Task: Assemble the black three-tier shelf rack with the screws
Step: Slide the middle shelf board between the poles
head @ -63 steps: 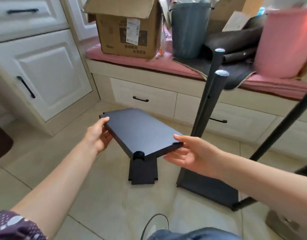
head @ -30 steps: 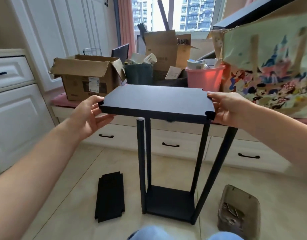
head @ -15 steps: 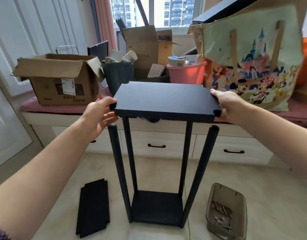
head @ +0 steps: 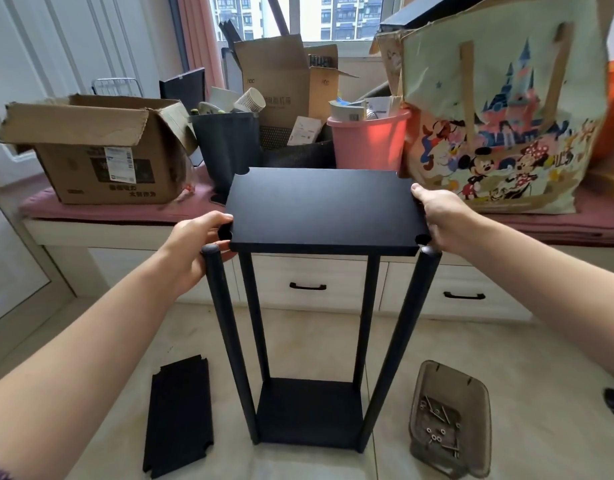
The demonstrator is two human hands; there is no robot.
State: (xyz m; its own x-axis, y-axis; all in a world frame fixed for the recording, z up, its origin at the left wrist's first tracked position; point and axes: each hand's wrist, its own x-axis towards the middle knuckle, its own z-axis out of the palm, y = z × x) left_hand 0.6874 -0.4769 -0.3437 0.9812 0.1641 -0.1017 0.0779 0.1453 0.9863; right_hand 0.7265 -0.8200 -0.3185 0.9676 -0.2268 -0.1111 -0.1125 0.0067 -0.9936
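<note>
1. Gripping the shelf panel (head: 324, 209) by its two short ends, your left hand (head: 194, 251) curls round the near-left notch and your right hand (head: 440, 220) clamps the right edge, thumb on top.
2. Since two seconds ago you have lifted this panel from low over the floor up to the tops of the four poles; in the last half-second it has come level and squarer to them. That suggests the top tier is about to be seated.
3. The panel hovers just over the pole tops. The near-left pole (head: 225, 327) and near-right pole (head: 406, 337) stand just outside their corner notches, not yet in them; the far two poles are hidden under the panel.
4. The poles rise from the bottom tier (head: 309, 414), which sits on the floor (head: 333, 334).
5. A spare panel (head: 179, 417) lies on the floor left of the rack; the tray of screws (head: 447, 420) lies right of it.
6. Behind, the window seat (head: 125, 216) is crowded to its front edge, so keep the panel on your side. You have open floor near you and to both sides of the rack.
</note>
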